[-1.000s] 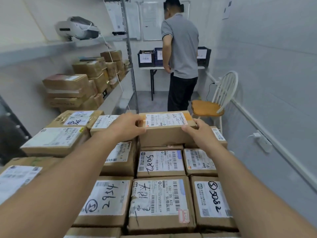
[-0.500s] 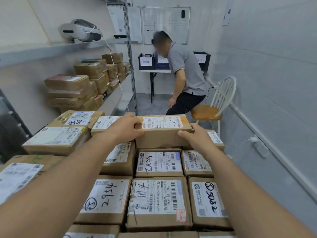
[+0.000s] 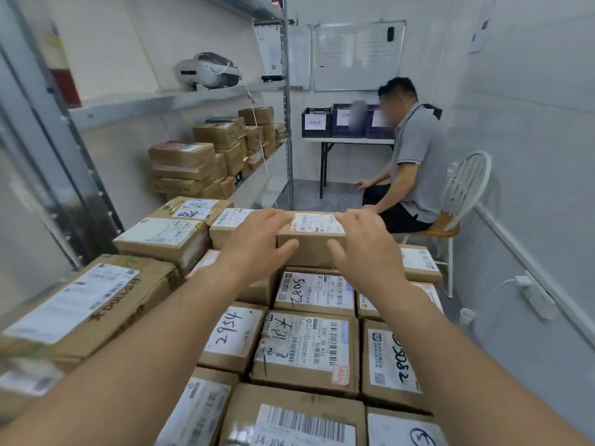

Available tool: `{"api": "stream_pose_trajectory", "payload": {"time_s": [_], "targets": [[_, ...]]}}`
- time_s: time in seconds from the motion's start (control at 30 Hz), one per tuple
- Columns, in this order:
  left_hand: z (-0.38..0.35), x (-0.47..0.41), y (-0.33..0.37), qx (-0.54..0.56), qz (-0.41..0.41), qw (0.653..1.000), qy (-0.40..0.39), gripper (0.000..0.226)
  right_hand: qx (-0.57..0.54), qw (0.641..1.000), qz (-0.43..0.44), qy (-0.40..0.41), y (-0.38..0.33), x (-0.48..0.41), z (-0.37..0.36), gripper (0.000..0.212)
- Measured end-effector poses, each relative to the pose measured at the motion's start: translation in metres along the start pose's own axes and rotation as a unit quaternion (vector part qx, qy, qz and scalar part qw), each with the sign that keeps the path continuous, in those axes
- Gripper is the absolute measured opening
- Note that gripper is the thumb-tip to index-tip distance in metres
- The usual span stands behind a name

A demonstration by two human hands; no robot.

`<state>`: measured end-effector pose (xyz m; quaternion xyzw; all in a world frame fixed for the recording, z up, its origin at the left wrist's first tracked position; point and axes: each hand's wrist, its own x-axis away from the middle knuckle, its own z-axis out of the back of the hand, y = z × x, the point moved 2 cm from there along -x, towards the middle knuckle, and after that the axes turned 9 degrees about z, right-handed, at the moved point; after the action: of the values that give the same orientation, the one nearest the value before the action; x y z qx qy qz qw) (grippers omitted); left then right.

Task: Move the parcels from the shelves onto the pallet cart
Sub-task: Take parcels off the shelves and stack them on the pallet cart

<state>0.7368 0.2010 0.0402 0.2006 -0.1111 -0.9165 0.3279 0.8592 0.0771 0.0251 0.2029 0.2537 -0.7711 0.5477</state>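
A small brown parcel [image 3: 310, 249] with a white label lies on top of the stacked, labelled parcels [image 3: 306, 346] that fill the foreground. My left hand [image 3: 254, 243] rests on its left end and my right hand [image 3: 363, 249] on its right end. On both hands the fingers are spread and fairly straight over the top, and the thumbs touch the near face. Neither hand curls round the parcel. More brown parcels [image 3: 193, 169] sit stacked on the lower metal shelf [image 3: 257, 188] at the left. The stack hides the cart beneath it.
A person [image 3: 409, 162] sits on a white chair [image 3: 463, 194] at the right, close behind the stack. A folding table [image 3: 347, 141] with dark crates stands at the back wall. A label printer [image 3: 209, 70] sits on the upper shelf. A white wall runs along the right.
My hands have slid from gripping the parcel's sides to lying spread over its ends. The person at the back has sat down on the chair. My view has turned left.
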Motion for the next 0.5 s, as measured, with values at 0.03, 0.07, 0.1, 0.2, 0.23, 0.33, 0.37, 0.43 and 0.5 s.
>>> {"api": "stream_pose_trajectory", "payload": {"time_s": [0.03,0.07,0.1,0.2,0.23,0.33,0.37,0.43,0.5], "targets": [[0.003,0.009,0.0,-0.004,0.002,1.0,0.012,0.05,0.004,1.0,0.023,0.001,-0.01,0.003,0.0,0.042],[0.006,0.018,-0.002,-0.007,0.005,1.0,0.027,0.05,0.006,0.999,0.041,0.001,-0.019,0.005,0.0,0.043],[0.009,0.028,-0.004,-0.011,0.009,0.999,0.041,0.051,0.006,0.998,0.056,0.0,-0.028,0.008,-0.001,0.043],[0.02,0.059,-0.016,-0.033,0.019,0.995,0.089,0.051,0.019,0.994,0.106,0.004,-0.056,0.014,-0.001,0.038],[0.024,0.07,-0.02,-0.039,0.026,0.994,0.101,0.052,0.024,0.992,0.124,0.01,-0.067,0.016,0.0,0.036],[0.041,0.104,-0.034,-0.058,0.043,0.987,0.143,0.054,0.006,0.986,0.164,0.036,-0.098,0.021,0.002,0.039],[0.046,0.115,-0.04,-0.069,0.043,0.984,0.161,0.057,0.001,0.983,0.179,0.043,-0.109,0.023,0.003,0.041],[0.058,0.141,-0.055,-0.085,0.061,0.978,0.181,0.063,0.0,0.975,0.213,0.063,-0.136,0.028,0.006,0.045],[0.07,0.169,-0.071,-0.104,0.094,0.972,0.19,0.065,0.001,0.966,0.246,0.078,-0.167,0.036,0.008,0.045]]}}
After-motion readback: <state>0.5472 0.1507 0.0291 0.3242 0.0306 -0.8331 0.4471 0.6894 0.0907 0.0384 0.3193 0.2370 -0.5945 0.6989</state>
